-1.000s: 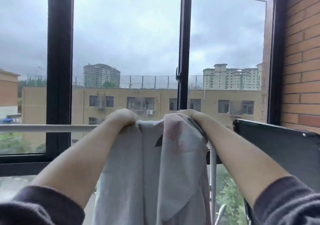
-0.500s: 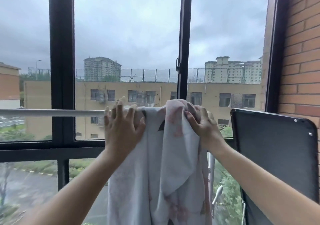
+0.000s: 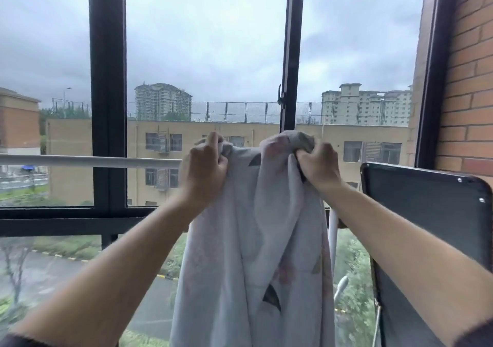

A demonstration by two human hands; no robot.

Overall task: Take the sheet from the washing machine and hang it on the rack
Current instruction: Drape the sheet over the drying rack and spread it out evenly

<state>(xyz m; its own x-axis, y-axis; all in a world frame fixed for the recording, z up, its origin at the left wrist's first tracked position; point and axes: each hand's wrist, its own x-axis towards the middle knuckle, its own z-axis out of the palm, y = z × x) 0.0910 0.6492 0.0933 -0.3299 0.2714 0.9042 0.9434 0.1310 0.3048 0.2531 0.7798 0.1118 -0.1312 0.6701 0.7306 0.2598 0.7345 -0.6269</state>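
The left hand (image 3: pixel 204 169) is curled tight and grips a bunch of the sheet (image 3: pixel 253 253) near its top. The right hand (image 3: pixel 318 166) is curled too, and its fingers and thumb squeeze another bunch of the sheet just beside the first one. Both arms reach up and forward, with the cloth between them. The sheet is pale, with faint pink flowers and small dark leaf shapes. Its top is bunched up at the white bar of the rack (image 3: pixel 93 161), and the rest hangs straight down in long folds. The bar runs off to the left, in front of a black window frame (image 3: pixel 108 93). A black board (image 3: pixel 426 213) stands close on the right, next to a brick wall (image 3: pixel 469 80). Outside the glass is a long tan building (image 3: pixel 266 136) under a grey sky.
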